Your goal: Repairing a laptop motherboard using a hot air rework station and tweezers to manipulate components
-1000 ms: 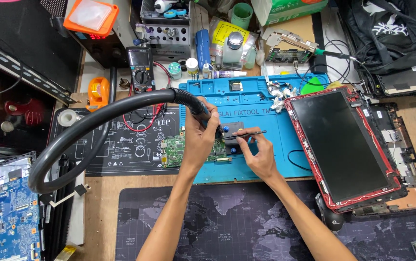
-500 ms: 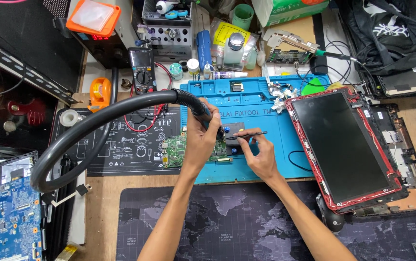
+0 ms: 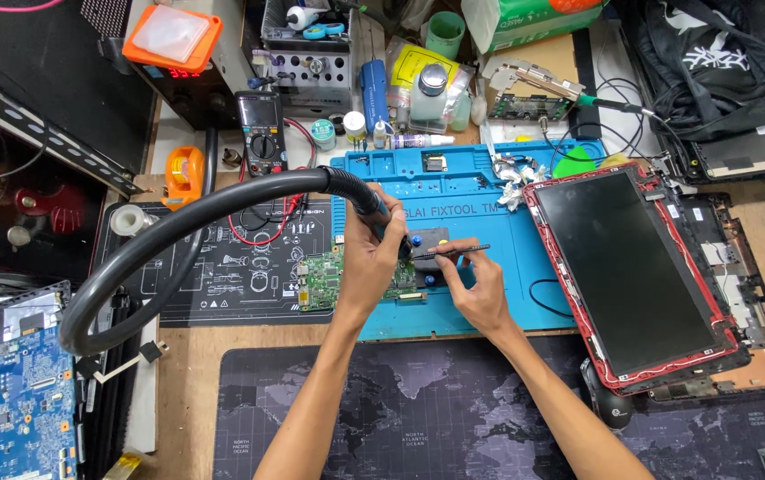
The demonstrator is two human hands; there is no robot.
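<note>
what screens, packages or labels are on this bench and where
Laptop screen panel: right of the blue mat, dark rectangle, red frame.
Multimeter: behind the black mat, small grey display.
Yellow label pouch: top centre, behind a clear bottle.
Green package: top edge, boxy.

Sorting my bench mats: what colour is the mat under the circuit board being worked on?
Blue: the mat under the green circuit board shows best in the head view.

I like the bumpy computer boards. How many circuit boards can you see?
3: a green board under the left hand, a blue board at bottom left, a narrow board up top. Others may be hidden.
</note>
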